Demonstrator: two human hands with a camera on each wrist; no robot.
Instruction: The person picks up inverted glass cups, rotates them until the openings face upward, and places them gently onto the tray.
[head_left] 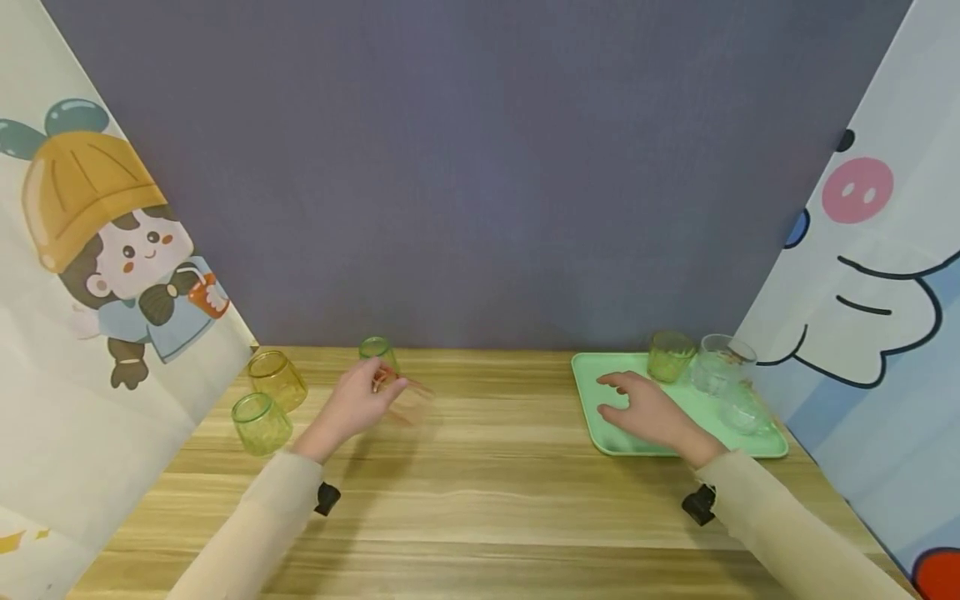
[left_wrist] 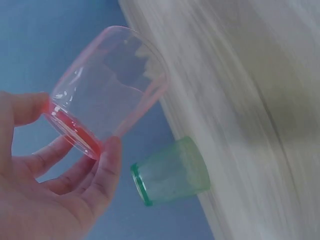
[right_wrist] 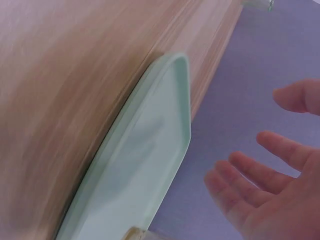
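A: While the left hand (head_left: 358, 406) pinches the pink cup (left_wrist: 107, 87) by its rim, thumb on one side and fingers on the other, how should the carry go?

B: I'd judge a firmer hold lower on the wall would be safer; a rim pinch on a thin, clear cup lets it swing. The cup lies tilted on its side in the air above the counter (head_left: 480, 467), just ahead of the fingers. It should pass clear of the green cup (left_wrist: 170, 172) that stands just beyond the left hand.

A: And the right hand (head_left: 648, 412)?

B: It is spread flat with relaxed fingers, holding nothing, over the near-left part of the mint tray (head_left: 600, 433). Whether the palm presses the tray or hovers above it, I cannot tell. It could steady the tray, and the bare patch under it looks like the free landing spot, I'd say.

A: What's hard to make out?

B: In the head view the pink cup is a faint blur off the left fingertips. Beyond the right hand on the tray stand an olive cup (head_left: 670, 356) and clear glasses (head_left: 723, 367); their number is uncertain, since they overlap. Two yellow cups (head_left: 268, 398) sit to the left of the left hand. Both wrist views are smeared by motion.
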